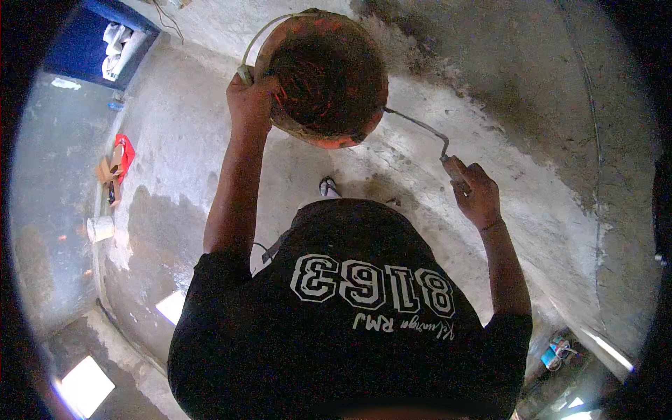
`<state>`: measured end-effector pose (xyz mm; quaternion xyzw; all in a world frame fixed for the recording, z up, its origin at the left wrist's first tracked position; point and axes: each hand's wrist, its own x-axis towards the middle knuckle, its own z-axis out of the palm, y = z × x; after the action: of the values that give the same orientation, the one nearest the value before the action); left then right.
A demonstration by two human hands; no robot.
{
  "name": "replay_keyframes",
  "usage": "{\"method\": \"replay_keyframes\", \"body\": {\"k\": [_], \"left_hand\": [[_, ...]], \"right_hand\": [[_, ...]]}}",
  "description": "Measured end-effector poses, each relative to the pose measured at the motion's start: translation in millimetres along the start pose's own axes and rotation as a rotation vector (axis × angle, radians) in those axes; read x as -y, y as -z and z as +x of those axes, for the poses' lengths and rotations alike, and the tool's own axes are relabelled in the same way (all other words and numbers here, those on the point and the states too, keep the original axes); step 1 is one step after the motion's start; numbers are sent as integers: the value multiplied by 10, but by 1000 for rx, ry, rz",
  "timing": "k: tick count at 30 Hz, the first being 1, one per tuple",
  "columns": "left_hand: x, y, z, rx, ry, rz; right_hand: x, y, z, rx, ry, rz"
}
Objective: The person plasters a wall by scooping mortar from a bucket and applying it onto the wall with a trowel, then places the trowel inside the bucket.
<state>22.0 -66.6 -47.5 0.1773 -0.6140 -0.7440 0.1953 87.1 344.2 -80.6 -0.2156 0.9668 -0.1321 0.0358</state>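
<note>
L hand (pixel 250 103) clasps the rim of a scuffed orange bucket (pixel 332 141) just right of that grip, R hand (pixel 479 196) grasps a crank-necked trowel (pixel 417 121) w/ its end at opp. rim, steady L hold prob. key to control.

A round, orange-red bucket (pixel 322 77) is held up at twelve o'clock, its mouth turned toward the viewer and its inside darkened and streaked orange. A pale handle (pixel 280 19) is looped from nine to twelve around its rim. A cranked metal tool (pixel 424 128) is held toward two o'clock, its far end, obscured, met by the rim at four.
</note>
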Motion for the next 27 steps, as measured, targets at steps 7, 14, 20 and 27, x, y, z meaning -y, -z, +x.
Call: {"method": "replay_keyframes", "body": {"k": [7, 14, 20, 27], "left_hand": [[-29, -43, -54, 61, 0, 138], [-201, -121, -124, 38, 90, 169], [-45, -36, -63, 81, 173, -41], [-80, -69, -87, 65, 223, 106]], "right_hand": [[172, 142, 204, -214, 82, 45], [-25, 2, 295, -92, 34, -149], [-302, -178, 127, -94, 63, 2], [-401, -99, -86, -81, 63, 17]]}}
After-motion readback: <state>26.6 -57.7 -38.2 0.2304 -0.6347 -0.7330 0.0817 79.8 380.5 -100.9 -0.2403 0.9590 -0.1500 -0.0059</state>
